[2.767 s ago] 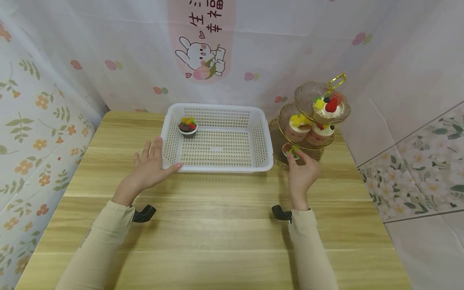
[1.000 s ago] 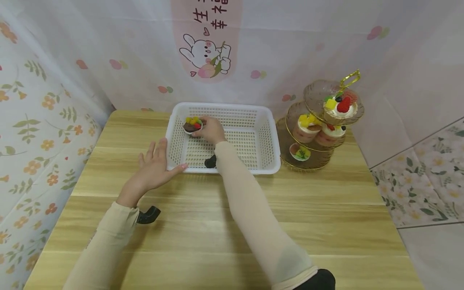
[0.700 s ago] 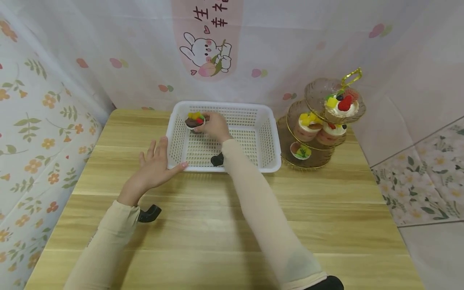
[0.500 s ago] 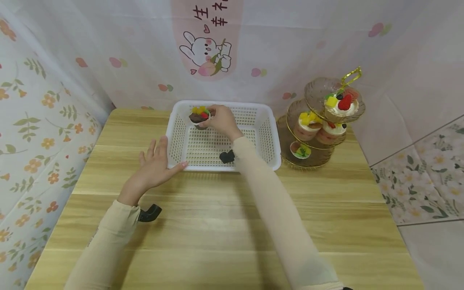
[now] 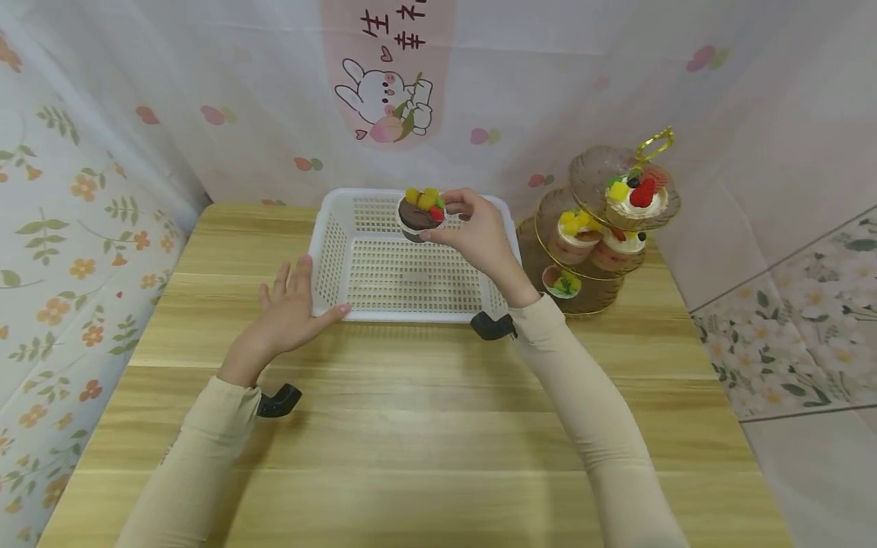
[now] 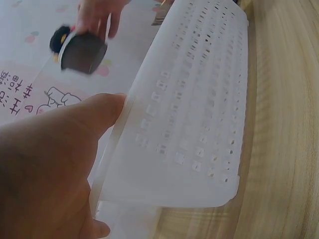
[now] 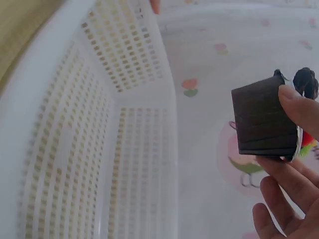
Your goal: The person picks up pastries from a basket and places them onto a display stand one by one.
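My right hand (image 5: pixel 485 237) pinches a chocolate cupcake (image 5: pixel 416 219) by its rim, between thumb and fingers. The cupcake has yellow and red fruit pieces on top and hangs above the white plastic basket (image 5: pixel 411 317). In the right wrist view its dark ribbed side (image 7: pixel 264 119) shows, beside and apart from the basket wall. My left hand (image 5: pixel 284 316) rests at the basket's front left corner with fingers spread; in the left wrist view the thumb (image 6: pixel 107 107) touches the rim. Inside the basket I see only its perforated floor.
To the basket's right stands a tiered stand (image 5: pixel 589 308) with a gold handle. It bears a cream tart (image 5: pixel 637 199) on top, two dessert cups (image 5: pixel 574 242) in the middle and a small fruit tart (image 5: pixel 562 283) below. A printed curtain (image 5: pixel 521 91) hangs behind the wooden table (image 5: pixel 404 457).
The right hand has gone from the stand to the basket, taken hold of the cupcake there, and lifted it up and to the right. The left hand has stayed at the basket corner.
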`<state>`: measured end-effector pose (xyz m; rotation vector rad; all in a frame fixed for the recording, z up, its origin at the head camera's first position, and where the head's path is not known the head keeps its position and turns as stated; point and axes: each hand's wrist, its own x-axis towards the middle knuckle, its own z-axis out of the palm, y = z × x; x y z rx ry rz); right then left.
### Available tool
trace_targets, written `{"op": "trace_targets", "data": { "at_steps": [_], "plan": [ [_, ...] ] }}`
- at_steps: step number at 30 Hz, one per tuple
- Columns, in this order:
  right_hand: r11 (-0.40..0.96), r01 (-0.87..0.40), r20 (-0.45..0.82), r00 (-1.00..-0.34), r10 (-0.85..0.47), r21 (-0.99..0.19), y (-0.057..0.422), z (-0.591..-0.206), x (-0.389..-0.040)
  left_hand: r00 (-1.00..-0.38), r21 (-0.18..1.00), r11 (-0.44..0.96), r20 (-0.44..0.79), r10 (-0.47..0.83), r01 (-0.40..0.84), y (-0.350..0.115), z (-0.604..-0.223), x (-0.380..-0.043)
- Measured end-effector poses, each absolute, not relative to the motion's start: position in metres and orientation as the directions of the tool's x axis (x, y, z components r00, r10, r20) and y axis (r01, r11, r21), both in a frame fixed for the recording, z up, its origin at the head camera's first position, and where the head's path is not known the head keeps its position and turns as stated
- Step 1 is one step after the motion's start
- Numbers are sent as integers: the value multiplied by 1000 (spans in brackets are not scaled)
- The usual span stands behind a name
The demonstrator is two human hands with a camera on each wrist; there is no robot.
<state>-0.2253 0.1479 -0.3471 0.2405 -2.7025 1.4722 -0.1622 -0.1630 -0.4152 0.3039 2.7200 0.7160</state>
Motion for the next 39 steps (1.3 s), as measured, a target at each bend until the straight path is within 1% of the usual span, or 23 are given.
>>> {"op": "trace_targets", "data": {
  "at_steps": [8,13,17,22,26,32,39],
  "plan": [
    [487,-138,160,-987,4,-862,196,-342,-177,-922,512,850,-258,287,122,-163,-415,-161],
    [503,-97,186,-974,129,-859,223,-343,-152,-922,512,850,-258,288,122,-164,-417,-161],
    [484,-66,194,-956,219,-872,245,-344,-134,-924,511,851,-254,285,122,-164,-418,-161],
    [424,-4,149,-939,310,-905,273,-349,-111,-923,515,848,-256,287,121,-164,-418,-162],
    [379,67,96,-913,396,-923,291,-353,-94,-926,517,847,-249,285,122,-163,-417,-161],
    [388,128,89,-864,496,-913,313,-357,-77,-929,519,846,-243,278,118,-163,-415,-160],
    [389,188,83,-809,583,-902,331,-362,-70,-929,521,845,-239,281,122,-163,-414,-160]
  ]
}}
